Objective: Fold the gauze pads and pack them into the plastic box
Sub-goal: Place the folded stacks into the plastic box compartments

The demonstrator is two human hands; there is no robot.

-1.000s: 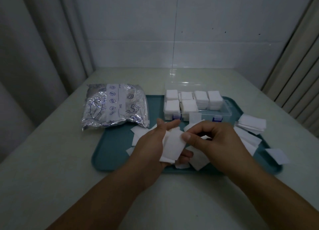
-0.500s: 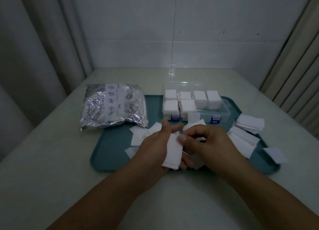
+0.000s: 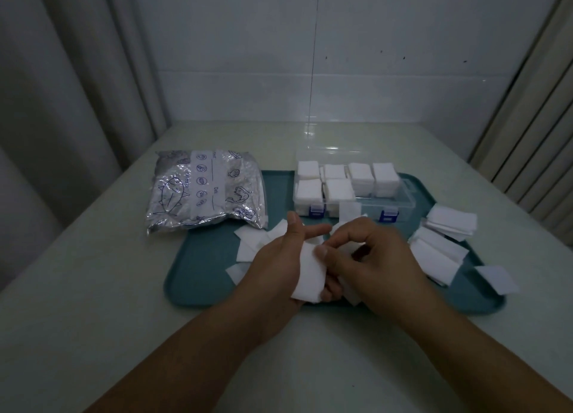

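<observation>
Both hands, left hand (image 3: 280, 257) and right hand (image 3: 376, 262), are pinching one gauze pad (image 3: 310, 273) mid-fold just before the plastic box (image 3: 347, 189), where we are seeing six stacks packed, front-right compartments unfilled, loose pads (image 3: 440, 245) right of it.

Both bare forearms reach in from the near edge and converge at the centre. The left hand (image 3: 280, 259) lies with its back toward the camera, thumb raised toward the far side, index finger stretched rightward, lower fingers curled under a pad (image 3: 310, 273) that it holds. The right hand (image 3: 376, 262) sits just right of it, fingers curled, its thumb pressing on the pad's right edge.
</observation>
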